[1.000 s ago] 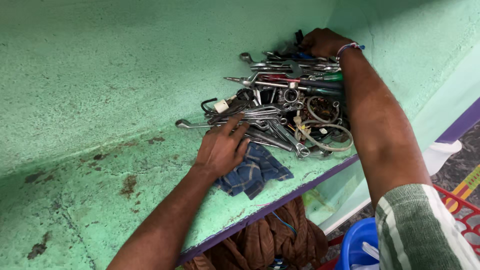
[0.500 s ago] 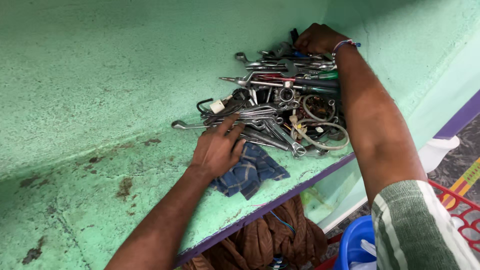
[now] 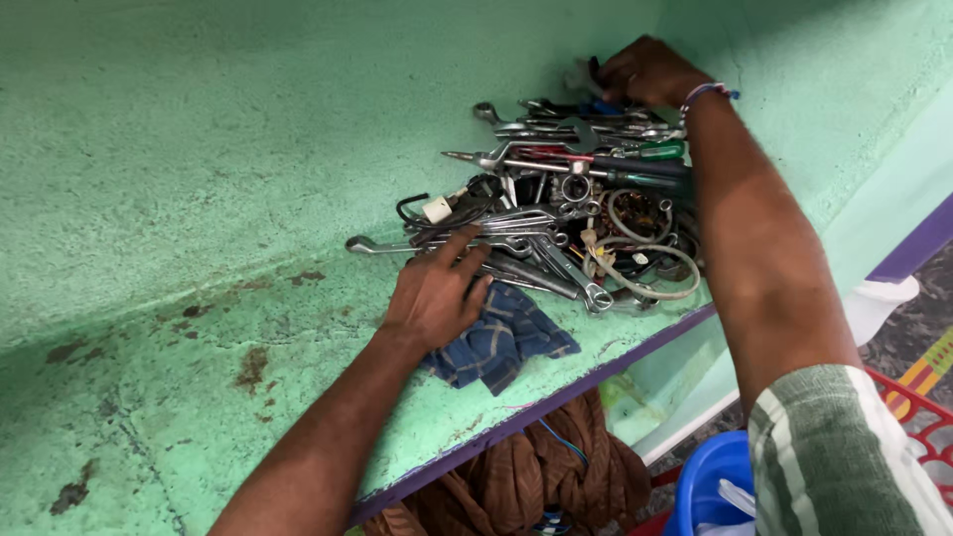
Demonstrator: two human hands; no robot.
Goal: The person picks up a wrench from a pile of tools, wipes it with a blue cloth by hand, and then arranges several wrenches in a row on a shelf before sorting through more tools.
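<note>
— Left hand [image 3: 437,293]?
— Flat, fingers spread on the spanner pile [image 3: 556,208]; heel on a blue checked cloth [image 3: 501,337].
— Right hand [image 3: 645,71]?
— At the pile's far end, on the green shelf [image 3: 199,149]; grip unclear.

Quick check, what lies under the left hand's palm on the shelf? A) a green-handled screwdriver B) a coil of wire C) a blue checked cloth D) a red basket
C: the left hand rests partly on the blue checked cloth, fingers reaching into the pile of spanners.
</note>
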